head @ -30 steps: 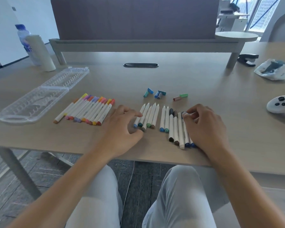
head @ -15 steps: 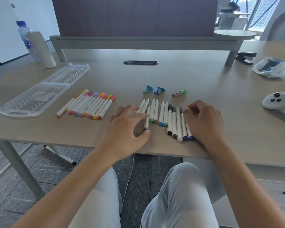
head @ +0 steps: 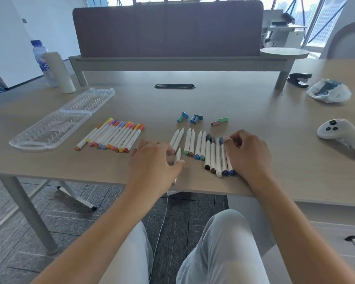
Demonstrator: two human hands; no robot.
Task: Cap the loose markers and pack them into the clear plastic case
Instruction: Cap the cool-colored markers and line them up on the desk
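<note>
**Hands on the markers at the front of the desk**

The markers lay flat on the wooden desk (head: 244, 103). Each one ran from the person's side toward the far side, and most leaned a little to the right at the far end. The open markers (head: 195, 143) sat in the middle with their bare tips pointing away. Four capped markers (head: 215, 156) lay just to the right of them, closer to the desk's front edge.

The left hand (head: 152, 167) had curled fingers. Its thumb and fingers pinched one white marker (head: 177, 156) that had slid nearer than its row. The right hand (head: 248, 154) lay over the right end of the capped row, fingers bent, fingertips touching the far end of the last marker there. I could not tell if it really held it.

A bunch of bright capped markers (head: 115, 136) lay side by side to the left, caps away. Loose caps (head: 196, 118) sat in small piles behind the open markers. The clear plastic case (head: 55, 124) lay open at the far left, well apart from both hands.

A white game controller (head: 340, 132) sat at the right with handwriting on its grip, too small to read. A water bottle (head: 40, 58) with a blue label and a white tube (head: 59, 72) stood at the back left. A crumpled bag (head: 329, 92) and a black stapler (head: 298, 78) lay at the back right.
</note>
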